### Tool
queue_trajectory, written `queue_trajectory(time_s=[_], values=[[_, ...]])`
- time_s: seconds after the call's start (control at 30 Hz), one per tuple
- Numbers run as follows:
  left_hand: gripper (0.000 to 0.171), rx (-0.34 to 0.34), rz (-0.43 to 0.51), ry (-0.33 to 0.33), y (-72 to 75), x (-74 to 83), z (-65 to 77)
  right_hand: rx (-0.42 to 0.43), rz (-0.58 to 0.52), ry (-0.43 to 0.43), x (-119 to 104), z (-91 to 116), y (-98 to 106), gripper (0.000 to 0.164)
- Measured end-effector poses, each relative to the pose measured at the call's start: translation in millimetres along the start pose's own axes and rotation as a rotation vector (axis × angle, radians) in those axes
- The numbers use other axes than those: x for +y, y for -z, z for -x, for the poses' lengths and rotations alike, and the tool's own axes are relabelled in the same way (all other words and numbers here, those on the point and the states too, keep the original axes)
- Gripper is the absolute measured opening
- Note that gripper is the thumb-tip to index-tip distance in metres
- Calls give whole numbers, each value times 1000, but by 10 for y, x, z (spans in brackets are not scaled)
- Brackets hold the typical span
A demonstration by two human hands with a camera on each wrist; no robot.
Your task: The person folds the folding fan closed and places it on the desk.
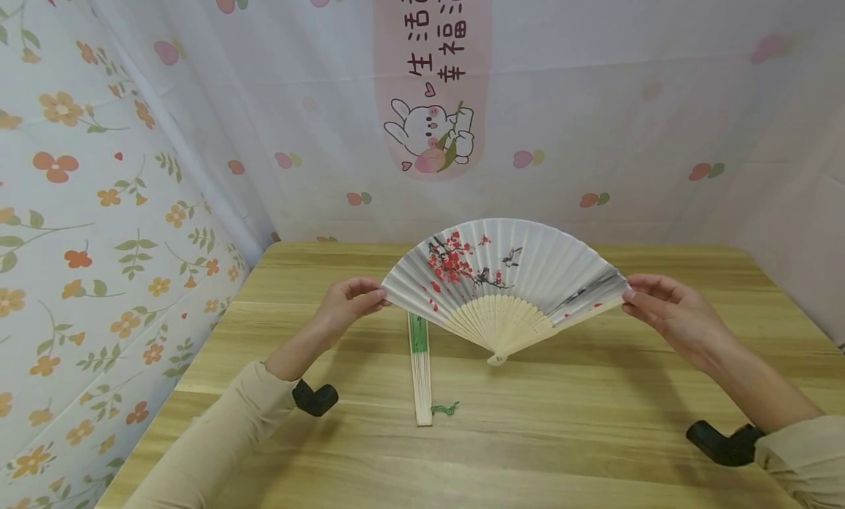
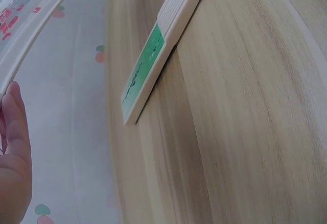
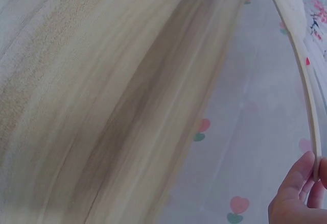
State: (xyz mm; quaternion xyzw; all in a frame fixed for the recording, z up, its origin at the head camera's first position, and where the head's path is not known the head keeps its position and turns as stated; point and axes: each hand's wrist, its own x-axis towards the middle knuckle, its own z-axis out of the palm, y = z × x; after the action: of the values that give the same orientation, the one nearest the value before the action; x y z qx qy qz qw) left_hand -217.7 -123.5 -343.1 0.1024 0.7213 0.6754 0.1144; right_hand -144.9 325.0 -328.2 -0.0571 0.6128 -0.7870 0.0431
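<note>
A white folding fan is spread wide above the table, its face painted with red blossoms, dark branches and small birds. Its pale ribs meet at a pivot at the bottom. My left hand pinches the fan's left outer corner between thumb and fingers. At the opposite corner, my right hand pinches the outer rib, which the right wrist view also shows. Below the spread fan lies a second fan, folded up, with pale ribs, a green section and a green tassel. The spread fan hides its far end in the head view.
The wooden table runs back to a white curtain with fruit prints and a rabbit drawing. Another curtain, with orange flowers, hangs along the left side. A black wrist mount sits under each forearm.
</note>
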Motion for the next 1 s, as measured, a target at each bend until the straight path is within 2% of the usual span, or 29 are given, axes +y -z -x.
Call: queue_trajectory(time_s=[0.2, 0.63, 1.0], values=[[26, -4, 1, 12, -30, -5, -9, 4, -15, -13, -24, 3, -14, 20], [26, -26, 0, -7, -105, 23, -33, -15, -36, 0, -47, -5, -69, 20], [25, -30, 26, -4, -237, 25, -75, -26, -33, 2, -81, -11, -84, 20]])
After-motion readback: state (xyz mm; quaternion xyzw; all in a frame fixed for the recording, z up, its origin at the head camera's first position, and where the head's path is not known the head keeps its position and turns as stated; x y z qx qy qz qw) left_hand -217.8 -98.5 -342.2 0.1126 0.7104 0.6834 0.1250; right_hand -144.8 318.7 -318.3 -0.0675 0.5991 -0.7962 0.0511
